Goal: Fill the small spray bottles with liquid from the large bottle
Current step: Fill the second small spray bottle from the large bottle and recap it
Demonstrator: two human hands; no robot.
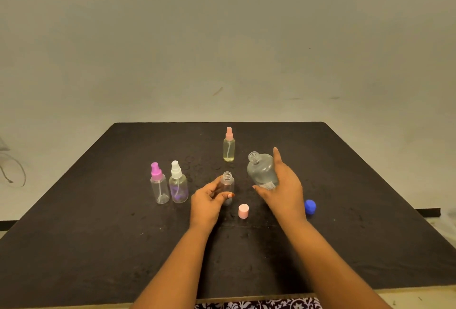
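In the centre of the frame I see the left hand [207,200] with thumb and fingers curled round the lower body of the open small bottle [228,182]. This bottle is upright and its neck has no cap. Just to the right of it, the right hand [283,185] grips the large bottle [261,170] from its right side, with one finger stretched up. The large bottle leans with its long axis pointing to the upper left, so its open mouth is a little above and to the right of the small neck, not yet over it. I judge the pour needs this mouth brought left and tipped down. The pink cap [243,211] lies on the table [98,247] below both.
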